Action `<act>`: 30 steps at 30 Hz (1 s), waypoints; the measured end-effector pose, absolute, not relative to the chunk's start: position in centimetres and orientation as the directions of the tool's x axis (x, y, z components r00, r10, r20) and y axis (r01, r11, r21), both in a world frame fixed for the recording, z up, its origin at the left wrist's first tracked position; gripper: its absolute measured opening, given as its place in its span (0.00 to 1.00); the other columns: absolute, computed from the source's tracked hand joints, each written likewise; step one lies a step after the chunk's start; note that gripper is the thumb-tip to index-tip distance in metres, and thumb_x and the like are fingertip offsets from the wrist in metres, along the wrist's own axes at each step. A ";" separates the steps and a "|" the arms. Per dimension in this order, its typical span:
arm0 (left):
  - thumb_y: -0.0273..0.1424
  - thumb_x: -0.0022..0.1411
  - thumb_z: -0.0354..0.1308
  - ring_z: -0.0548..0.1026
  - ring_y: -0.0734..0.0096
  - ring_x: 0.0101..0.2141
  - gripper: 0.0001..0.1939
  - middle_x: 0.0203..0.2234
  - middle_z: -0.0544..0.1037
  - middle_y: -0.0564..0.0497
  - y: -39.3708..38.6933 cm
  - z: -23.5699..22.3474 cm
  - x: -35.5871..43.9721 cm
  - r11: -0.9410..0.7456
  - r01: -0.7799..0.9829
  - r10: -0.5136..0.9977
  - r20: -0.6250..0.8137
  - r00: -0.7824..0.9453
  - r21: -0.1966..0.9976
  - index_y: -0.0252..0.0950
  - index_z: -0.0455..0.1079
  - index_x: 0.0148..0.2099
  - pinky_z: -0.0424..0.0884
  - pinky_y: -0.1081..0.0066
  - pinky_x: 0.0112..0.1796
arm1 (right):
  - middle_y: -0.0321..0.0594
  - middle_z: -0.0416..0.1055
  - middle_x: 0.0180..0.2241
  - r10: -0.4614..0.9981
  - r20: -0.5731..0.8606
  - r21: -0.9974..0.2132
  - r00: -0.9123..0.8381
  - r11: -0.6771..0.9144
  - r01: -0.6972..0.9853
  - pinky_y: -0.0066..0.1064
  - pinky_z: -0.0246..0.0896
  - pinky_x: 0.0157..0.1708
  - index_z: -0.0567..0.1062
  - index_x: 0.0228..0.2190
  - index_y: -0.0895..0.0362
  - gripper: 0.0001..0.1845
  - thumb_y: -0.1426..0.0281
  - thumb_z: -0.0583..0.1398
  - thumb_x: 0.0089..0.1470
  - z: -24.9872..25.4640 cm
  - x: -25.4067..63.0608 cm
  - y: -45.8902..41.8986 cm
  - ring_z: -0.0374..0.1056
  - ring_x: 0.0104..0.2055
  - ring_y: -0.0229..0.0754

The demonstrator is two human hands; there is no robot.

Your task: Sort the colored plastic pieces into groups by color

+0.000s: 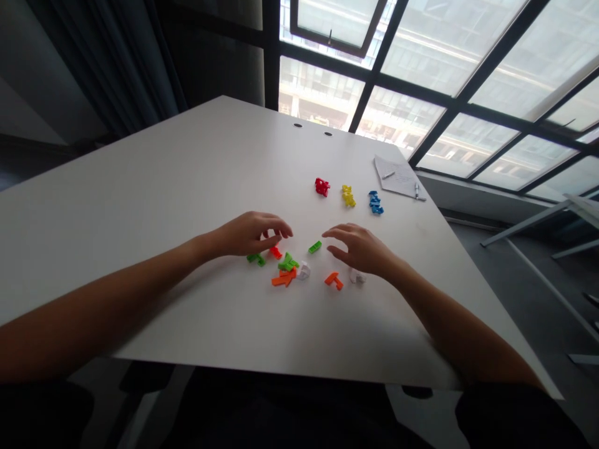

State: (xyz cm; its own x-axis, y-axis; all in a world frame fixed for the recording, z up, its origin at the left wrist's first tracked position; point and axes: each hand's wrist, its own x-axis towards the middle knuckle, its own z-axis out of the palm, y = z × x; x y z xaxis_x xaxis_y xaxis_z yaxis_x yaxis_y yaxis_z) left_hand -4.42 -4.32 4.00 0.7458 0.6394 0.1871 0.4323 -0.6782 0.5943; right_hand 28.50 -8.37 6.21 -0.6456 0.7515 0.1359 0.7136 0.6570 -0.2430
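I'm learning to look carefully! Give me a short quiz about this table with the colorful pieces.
1. Past the hands, there are red, yellow and blue plastic pieces in a row. Which color is in the middle?

2. True or false: a pen lies on the sheet of paper.

3. Which is closer to the orange L-shaped piece: the left hand or the right hand?

Key: 1. Yellow. 2. True. 3. The right hand.
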 end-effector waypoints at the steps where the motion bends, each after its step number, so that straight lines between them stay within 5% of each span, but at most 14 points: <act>1: 0.39 0.70 0.57 0.80 0.64 0.40 0.17 0.46 0.84 0.46 -4.6 4.2 -4.3 -0.716 0.410 0.595 0.185 0.783 0.565 0.41 0.80 0.54 0.77 0.70 0.42 | 0.48 0.80 0.53 0.738 0.087 -0.239 -0.669 0.668 0.705 0.45 0.69 0.53 0.79 0.55 0.53 0.16 0.67 0.61 0.68 6.4 28.2 -8.7 0.76 0.52 0.51; 6: 0.36 0.69 0.62 0.78 0.55 0.54 0.18 0.52 0.83 0.45 -5.6 4.4 -3.8 -0.827 0.295 0.430 0.202 0.880 0.478 0.44 0.79 0.59 0.72 0.63 0.55 | 0.46 0.82 0.45 0.708 -0.161 -0.229 -0.688 0.651 0.724 0.41 0.70 0.45 0.81 0.50 0.54 0.15 0.60 0.66 0.65 8.0 27.8 -10.5 0.77 0.45 0.51; 13: 0.41 0.66 0.68 0.79 0.55 0.53 0.17 0.48 0.85 0.44 -5.7 3.7 -3.4 -0.816 0.263 0.419 0.212 0.883 0.515 0.46 0.82 0.55 0.71 0.62 0.58 | 0.44 0.82 0.42 0.635 -0.250 -0.146 -0.731 0.722 0.677 0.43 0.67 0.49 0.81 0.45 0.53 0.12 0.65 0.70 0.60 7.4 27.2 -11.1 0.77 0.46 0.52; 18: 0.39 0.70 0.65 0.80 0.58 0.49 0.13 0.45 0.85 0.46 -5.4 3.1 -3.1 -0.807 0.255 0.422 0.220 0.879 0.532 0.46 0.82 0.54 0.72 0.65 0.54 | 0.43 0.82 0.44 0.668 -0.229 -0.217 -0.708 0.674 0.706 0.40 0.69 0.47 0.81 0.49 0.51 0.19 0.63 0.73 0.57 8.3 27.5 -10.8 0.78 0.45 0.51; 23: 0.39 0.70 0.63 0.80 0.59 0.47 0.14 0.47 0.85 0.46 -4.9 3.3 -2.8 -0.809 0.341 0.489 0.226 0.843 0.479 0.44 0.82 0.55 0.72 0.65 0.51 | 0.43 0.82 0.45 0.732 -0.075 -0.258 -0.678 0.642 0.722 0.37 0.70 0.42 0.80 0.51 0.52 0.13 0.65 0.65 0.66 7.7 27.6 -9.8 0.78 0.42 0.46; 27: 0.38 0.70 0.62 0.80 0.60 0.46 0.15 0.48 0.84 0.47 -4.5 3.7 -2.5 -0.793 0.407 0.539 0.210 0.816 0.454 0.45 0.81 0.56 0.73 0.65 0.49 | 0.47 0.78 0.55 0.702 0.104 -0.236 -0.704 0.705 0.668 0.39 0.71 0.49 0.77 0.59 0.51 0.20 0.71 0.64 0.67 5.3 26.9 -8.1 0.77 0.51 0.48; 30: 0.37 0.72 0.61 0.80 0.60 0.48 0.15 0.50 0.83 0.48 -4.5 3.5 -2.3 -0.815 0.384 0.497 0.182 0.849 0.433 0.47 0.80 0.57 0.72 0.66 0.50 | 0.46 0.80 0.52 0.671 0.119 -0.246 -0.732 0.734 0.633 0.37 0.69 0.51 0.80 0.53 0.53 0.15 0.74 0.62 0.67 4.0 26.2 -7.0 0.76 0.51 0.46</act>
